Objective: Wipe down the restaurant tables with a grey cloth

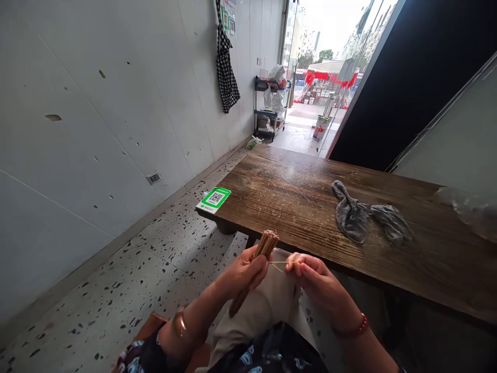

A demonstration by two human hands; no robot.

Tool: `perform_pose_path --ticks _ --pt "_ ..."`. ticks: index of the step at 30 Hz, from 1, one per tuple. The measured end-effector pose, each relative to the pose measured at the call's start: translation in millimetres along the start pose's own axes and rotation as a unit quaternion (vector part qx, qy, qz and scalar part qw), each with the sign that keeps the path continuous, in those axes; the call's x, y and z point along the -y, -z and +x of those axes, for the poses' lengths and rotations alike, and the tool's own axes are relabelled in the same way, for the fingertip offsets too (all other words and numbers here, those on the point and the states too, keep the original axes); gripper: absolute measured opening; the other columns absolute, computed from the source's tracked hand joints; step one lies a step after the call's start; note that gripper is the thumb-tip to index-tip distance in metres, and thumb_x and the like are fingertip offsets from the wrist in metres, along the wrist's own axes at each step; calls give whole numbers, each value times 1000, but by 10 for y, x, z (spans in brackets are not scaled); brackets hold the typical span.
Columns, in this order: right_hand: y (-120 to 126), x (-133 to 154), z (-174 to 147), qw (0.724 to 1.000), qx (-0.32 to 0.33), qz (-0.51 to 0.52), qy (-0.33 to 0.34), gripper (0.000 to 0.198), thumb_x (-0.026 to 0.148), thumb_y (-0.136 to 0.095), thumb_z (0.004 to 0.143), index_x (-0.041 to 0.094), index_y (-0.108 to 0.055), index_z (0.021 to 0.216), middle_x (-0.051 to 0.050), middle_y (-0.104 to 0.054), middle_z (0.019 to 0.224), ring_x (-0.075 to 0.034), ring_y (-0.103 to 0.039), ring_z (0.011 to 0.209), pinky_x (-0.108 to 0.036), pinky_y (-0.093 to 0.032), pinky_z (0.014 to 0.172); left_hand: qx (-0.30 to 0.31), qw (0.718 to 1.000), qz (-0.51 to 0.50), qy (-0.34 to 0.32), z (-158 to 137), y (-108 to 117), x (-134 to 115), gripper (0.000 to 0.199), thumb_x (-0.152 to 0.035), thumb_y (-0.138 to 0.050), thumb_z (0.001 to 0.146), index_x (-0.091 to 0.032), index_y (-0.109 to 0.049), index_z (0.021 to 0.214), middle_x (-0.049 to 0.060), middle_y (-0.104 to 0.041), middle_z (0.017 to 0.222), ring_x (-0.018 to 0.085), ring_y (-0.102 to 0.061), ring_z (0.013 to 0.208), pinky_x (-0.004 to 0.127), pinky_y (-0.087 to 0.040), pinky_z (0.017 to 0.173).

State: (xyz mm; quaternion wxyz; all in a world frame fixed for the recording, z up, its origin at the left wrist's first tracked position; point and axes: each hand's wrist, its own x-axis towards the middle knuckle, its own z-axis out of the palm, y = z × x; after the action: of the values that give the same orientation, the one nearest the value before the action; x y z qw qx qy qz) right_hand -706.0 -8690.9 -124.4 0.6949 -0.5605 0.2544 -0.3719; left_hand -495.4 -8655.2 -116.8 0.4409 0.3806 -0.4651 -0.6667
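My left hand [248, 269] is wrapped round a bundle of thin brown sticks [267, 242], which tilts with its upper ends towards the table. The bundle's lower end shows beneath the hand, over my lap. From the bundle a thin yellowish rubber band or string [280, 262] runs across to my right hand [314, 274]; which of the two it is I cannot tell. The right fingertips pinch its far end and hold it taut. Both hands are above my light trousers, just short of the table's near edge.
A dark wooden table [272, 191] stands ahead, with a green QR-code card [216, 199] at its left corner. Two grey cloths [351, 215] and a clear plastic bag [471, 210] lie towards the right. Beyond are a shelf cart [266, 111] and a bucket [320, 127] by the doorway.
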Motion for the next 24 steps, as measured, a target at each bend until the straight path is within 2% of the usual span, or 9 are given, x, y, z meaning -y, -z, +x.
perform_pose_path --ticks 3,6,8,10,12,15,17,21,24 --pt "-85 -66 32 990 -48 131 15 36 54 -65 85 23 -58 68 -2 -55 73 -24 -61 95 -45 -44 101 -2 998 54 -28 11 4 6 48 -64 -60 83 -18 -51 92 -10 -42 47 5 -31 38 22 -23 41" --pt "-135 -118 106 971 -88 222 31 38 52 -66 85 24 -53 64 4 -40 62 -18 -56 75 -45 -44 102 -5 996 81 -33 20 -2 21 45 -61 -60 84 -17 -51 92 -10 -42 50 5 -31 40 24 -24 42" --pt "-144 -131 148 959 -107 262 26 34 51 -63 88 24 -57 68 6 -30 59 -13 -45 61 -41 -49 94 -14 995 94 -22 23 -1 32 42 -59 -58 86 -18 -51 92 -9 -41 51 6 -30 41 24 -24 42" --pt "-139 -129 178 954 -121 275 6 30 50 -60 90 23 -65 77 8 -23 60 -10 -32 53 -34 -51 78 -29 990 134 -21 26 9 42 36 -55 -56 87 -19 -50 88 -8 -40 55 7 -32 45 24 -25 45" --pt "-127 -119 199 956 -126 265 -10 32 51 -58 91 22 -71 89 8 -23 63 -9 -22 51 -28 -47 63 -43 976 212 -38 28 30 51 30 -48 -57 86 -19 -50 81 -6 -40 60 9 -35 53 25 -29 51" --pt "-107 -91 218 963 -112 243 -21 41 54 -54 91 20 -74 101 6 -29 66 -9 -18 53 -23 -34 50 -60 929 361 -55 28 75 68 20 -38 -57 84 -20 -52 78 -5 -45 66 11 -40 61 25 -33 59" --pt "-97 -61 219 973 -104 206 -18 48 58 -51 91 19 -75 104 4 -35 67 -9 -22 54 -23 -28 48 -65 883 463 -43 24 104 76 15 -36 -57 85 -21 -55 83 -4 -52 69 12 -45 63 26 -34 61" --pt "-78 24 210 994 -97 52 17 52 61 -48 92 20 -77 104 1 -44 69 -11 -32 58 -26 -31 54 -59 779 625 -15 22 131 59 22 -44 -54 89 -23 -59 94 1 -67 81 19 -61 73 27 -38 64" --pt "-43 80 215 993 -74 -82 53 46 55 -47 96 22 -78 103 -1 -49 72 -13 -41 63 -28 -36 60 -61 729 682 6 32 141 40 30 -49 -47 93 -23 -59 102 7 -72 92 25 -67 82 29 -41 66"
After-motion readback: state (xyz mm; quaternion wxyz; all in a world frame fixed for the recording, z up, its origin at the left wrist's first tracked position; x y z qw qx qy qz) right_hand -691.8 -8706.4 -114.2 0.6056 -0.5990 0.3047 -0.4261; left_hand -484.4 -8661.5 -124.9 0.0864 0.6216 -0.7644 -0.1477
